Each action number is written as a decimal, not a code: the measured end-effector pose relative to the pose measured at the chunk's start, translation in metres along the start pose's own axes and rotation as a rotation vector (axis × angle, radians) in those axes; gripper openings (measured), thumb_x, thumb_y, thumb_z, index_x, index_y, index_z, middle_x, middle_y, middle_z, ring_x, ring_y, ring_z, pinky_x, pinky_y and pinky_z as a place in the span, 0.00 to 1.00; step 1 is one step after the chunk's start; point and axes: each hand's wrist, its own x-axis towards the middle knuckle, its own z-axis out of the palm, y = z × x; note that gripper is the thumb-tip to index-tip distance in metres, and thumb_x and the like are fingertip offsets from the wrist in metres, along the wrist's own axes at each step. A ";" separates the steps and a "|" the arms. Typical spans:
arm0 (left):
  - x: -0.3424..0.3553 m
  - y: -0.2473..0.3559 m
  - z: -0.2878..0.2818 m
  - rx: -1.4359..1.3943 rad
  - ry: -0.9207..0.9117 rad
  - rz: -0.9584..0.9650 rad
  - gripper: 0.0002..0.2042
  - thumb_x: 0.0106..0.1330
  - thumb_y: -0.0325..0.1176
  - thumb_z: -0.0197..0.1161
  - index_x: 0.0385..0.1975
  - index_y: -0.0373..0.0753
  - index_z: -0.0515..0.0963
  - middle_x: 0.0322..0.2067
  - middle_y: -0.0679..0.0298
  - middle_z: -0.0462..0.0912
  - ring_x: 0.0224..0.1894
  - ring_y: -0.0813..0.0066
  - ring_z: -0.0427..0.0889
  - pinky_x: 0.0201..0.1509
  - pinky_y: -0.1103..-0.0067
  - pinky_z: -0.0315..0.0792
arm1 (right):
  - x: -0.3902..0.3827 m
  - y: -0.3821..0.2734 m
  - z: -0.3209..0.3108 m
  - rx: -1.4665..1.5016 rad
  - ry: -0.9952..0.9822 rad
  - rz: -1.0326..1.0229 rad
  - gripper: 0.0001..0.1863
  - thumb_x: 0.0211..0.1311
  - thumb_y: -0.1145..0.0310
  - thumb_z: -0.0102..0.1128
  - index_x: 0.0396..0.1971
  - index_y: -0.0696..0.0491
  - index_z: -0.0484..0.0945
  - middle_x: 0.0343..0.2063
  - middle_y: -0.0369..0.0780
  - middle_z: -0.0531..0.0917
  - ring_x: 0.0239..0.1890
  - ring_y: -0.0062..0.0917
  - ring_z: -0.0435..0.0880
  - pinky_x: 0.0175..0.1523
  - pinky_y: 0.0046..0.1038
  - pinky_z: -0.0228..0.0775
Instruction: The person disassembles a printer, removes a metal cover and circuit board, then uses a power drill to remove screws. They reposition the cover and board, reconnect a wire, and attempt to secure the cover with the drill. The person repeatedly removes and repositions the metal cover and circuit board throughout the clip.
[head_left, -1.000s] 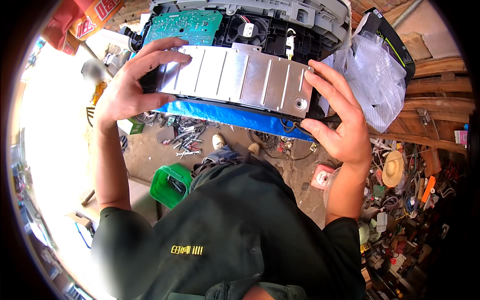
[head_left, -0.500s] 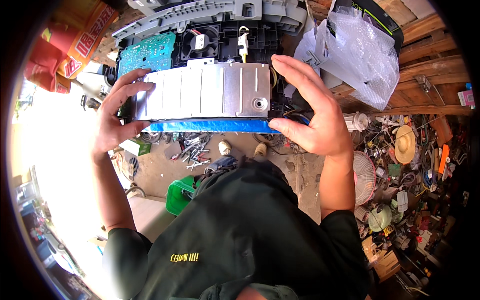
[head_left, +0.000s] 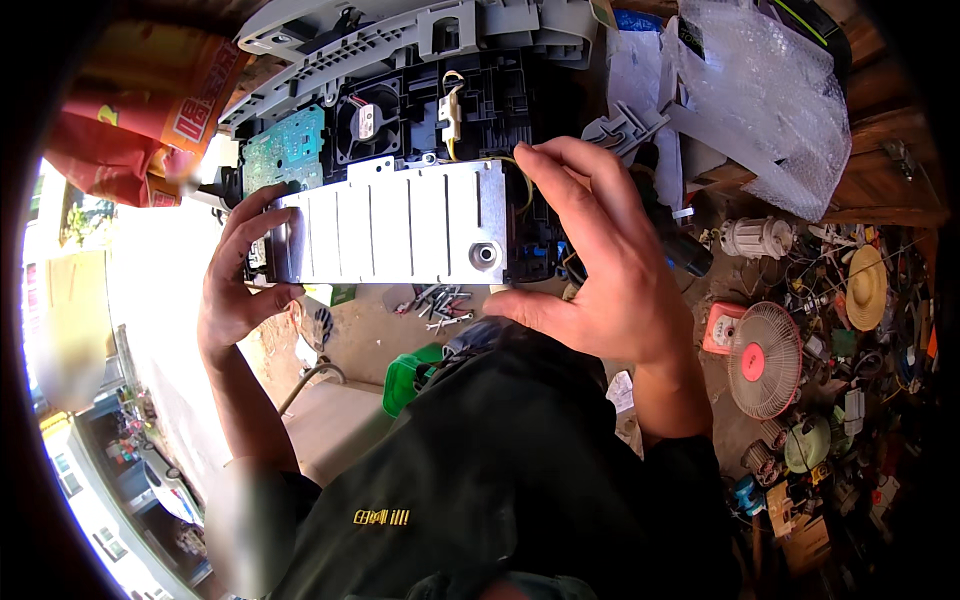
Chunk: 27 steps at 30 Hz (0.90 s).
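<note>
A partly taken-apart grey and black machine lies in front of me, with a long silver metal plate (head_left: 390, 228) along its near side. Behind the plate show a green circuit board (head_left: 285, 150), a small black fan (head_left: 367, 122) and a white connector (head_left: 449, 115) on a yellow wire. My left hand (head_left: 235, 275) grips the plate's left end, fingers over the top and thumb at the lower edge. Around the right end, my right hand (head_left: 615, 265) is spread, its thumb by the lower corner and fingertips near the upper one. Whether it presses on the plate, I cannot tell.
Bubble wrap (head_left: 765, 120) lies at the back right. Beyond my right arm are a standing fan (head_left: 765, 362), a motor (head_left: 756, 238), a straw hat (head_left: 866, 288) and heaped parts. Wrenches (head_left: 440, 305) and a green bin (head_left: 408, 378) are on the floor below.
The plate's near edge sits lower in view, and the blue strip beneath it no longer shows. My right hand has moved down and slightly left. The whole view has shifted.
</note>
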 end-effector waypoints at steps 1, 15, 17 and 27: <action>0.000 0.001 0.003 -0.001 0.016 -0.001 0.40 0.44 0.38 0.85 0.62 0.36 0.80 0.71 0.50 0.72 0.73 0.50 0.72 0.75 0.61 0.66 | 0.002 0.000 -0.001 -0.022 -0.027 0.004 0.53 0.39 0.63 0.90 0.69 0.63 0.72 0.62 0.51 0.71 0.58 0.42 0.80 0.63 0.37 0.76; -0.019 -0.013 0.015 -0.137 0.169 -0.063 0.47 0.45 0.44 0.87 0.68 0.35 0.75 0.69 0.47 0.74 0.72 0.48 0.73 0.73 0.61 0.68 | 0.030 -0.023 -0.011 -0.221 -0.242 0.129 0.57 0.26 0.59 0.92 0.65 0.61 0.78 0.58 0.49 0.71 0.51 0.38 0.80 0.54 0.38 0.80; -0.021 -0.018 0.017 -0.206 0.181 -0.052 0.46 0.46 0.46 0.86 0.68 0.34 0.75 0.68 0.45 0.75 0.71 0.46 0.73 0.73 0.59 0.67 | 0.032 -0.027 -0.010 -0.221 -0.241 0.158 0.56 0.25 0.62 0.92 0.64 0.61 0.78 0.58 0.49 0.71 0.50 0.37 0.80 0.53 0.37 0.80; -0.016 -0.018 0.029 0.003 0.297 0.047 0.43 0.45 0.57 0.83 0.59 0.36 0.80 0.59 0.45 0.84 0.65 0.40 0.79 0.78 0.44 0.56 | 0.031 -0.026 -0.015 -0.283 -0.289 0.153 0.53 0.31 0.54 0.93 0.62 0.60 0.79 0.57 0.51 0.70 0.52 0.36 0.77 0.48 0.35 0.80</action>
